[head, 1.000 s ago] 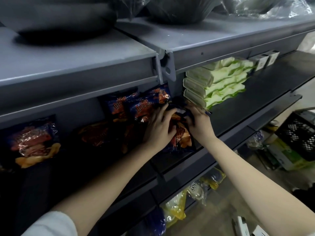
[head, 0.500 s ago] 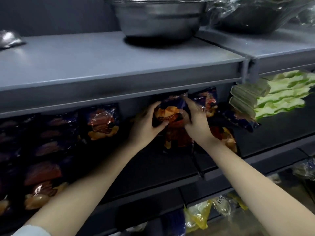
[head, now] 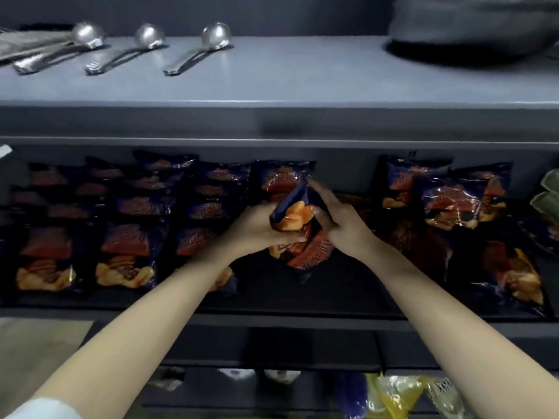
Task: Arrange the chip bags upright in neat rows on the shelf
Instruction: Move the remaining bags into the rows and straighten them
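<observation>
Hiding much of chip bag [head: 292, 217]: hands [head: 255, 228] [head: 348, 229]

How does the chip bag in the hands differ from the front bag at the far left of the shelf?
The held bag is tilted and crumpled; the far-left bag faces out, flat. The left hand and right hand grip the held bag; nothing touches the far-left bag. Both are dark blue with red and orange print.

Shelf floor [head: 287, 294] bare front centre; bag rows [head: 124, 246] block left; bags [head: 450, 204] block right; upper shelf [head: 272, 122] close overhead.
</observation>
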`<state>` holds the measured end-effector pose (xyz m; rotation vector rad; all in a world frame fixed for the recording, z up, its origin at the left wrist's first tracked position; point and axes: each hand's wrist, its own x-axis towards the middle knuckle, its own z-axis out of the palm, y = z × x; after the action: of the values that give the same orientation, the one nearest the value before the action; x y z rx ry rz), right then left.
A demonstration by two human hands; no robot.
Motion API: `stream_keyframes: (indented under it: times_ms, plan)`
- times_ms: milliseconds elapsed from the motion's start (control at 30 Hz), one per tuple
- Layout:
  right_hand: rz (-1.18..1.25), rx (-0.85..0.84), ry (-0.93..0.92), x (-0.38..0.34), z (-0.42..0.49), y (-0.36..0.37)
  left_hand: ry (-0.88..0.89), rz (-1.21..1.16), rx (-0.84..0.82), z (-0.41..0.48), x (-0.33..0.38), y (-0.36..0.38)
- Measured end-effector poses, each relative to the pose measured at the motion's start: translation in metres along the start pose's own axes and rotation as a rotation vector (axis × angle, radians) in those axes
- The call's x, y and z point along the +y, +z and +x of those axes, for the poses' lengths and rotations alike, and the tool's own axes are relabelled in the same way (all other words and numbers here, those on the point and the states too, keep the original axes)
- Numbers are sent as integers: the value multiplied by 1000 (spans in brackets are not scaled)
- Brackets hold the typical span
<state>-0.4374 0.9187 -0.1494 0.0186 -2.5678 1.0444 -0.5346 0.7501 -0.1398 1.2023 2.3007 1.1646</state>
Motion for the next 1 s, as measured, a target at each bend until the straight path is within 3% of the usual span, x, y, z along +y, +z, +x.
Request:
stream_keyframes:
  times_ms: [67, 200, 300, 533, 700, 833, 1000]
  plan:
    - [8, 20, -25, -2, 1, 9, -57, -52, -3, -6, -9, 1]
    - [-36, 243, -85, 1, 2, 14, -147, -191, 105, -7, -17, 2]
    - [-23, 342, -3, 10, -2, 2, -205, -410, 210, -5, -18, 9]
    - [240, 232, 305, 19, -19, -14, -450, -989, 417, 9, -14, 40]
    - [877, 196, 489, 7, -30, -2, -468, -1250, 564, 11, -17, 58]
    - [919, 107, 510, 0, -36, 22, -498, -1296, 544, 9, -15, 69]
    - [951, 220, 514, -5, -26, 32, -434, -1235, 458, 7, -18, 73]
